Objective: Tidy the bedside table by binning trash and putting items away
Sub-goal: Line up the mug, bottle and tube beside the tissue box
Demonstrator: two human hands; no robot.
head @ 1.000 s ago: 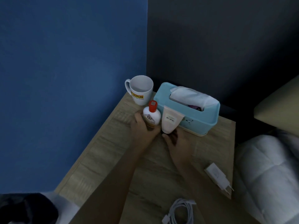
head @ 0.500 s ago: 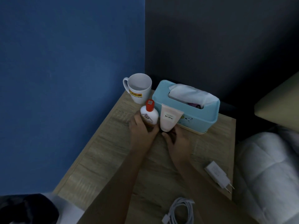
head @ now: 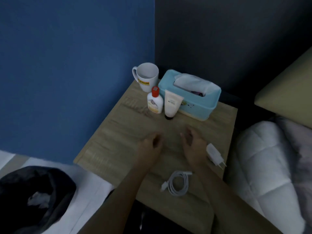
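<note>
The left hand [head: 150, 146], loosely curled, and the right hand [head: 192, 145], fingers relaxed, hover empty over the tabletop [head: 118, 132]. The charger [head: 214, 154] lies just right of the right hand, prongs angled toward the bed [head: 270, 166]; that hand is nearer.

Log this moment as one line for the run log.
left hand: empty, over table | right hand: empty, beside charger | bottle, tube: standing by tissue box | cable: coiled, near edge

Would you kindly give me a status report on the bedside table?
Both empty: left hand, right hand. Upright by tissue box: red-capped bottle, tube. Lying loose, nothing blocking: charger, coiled cable.
</note>
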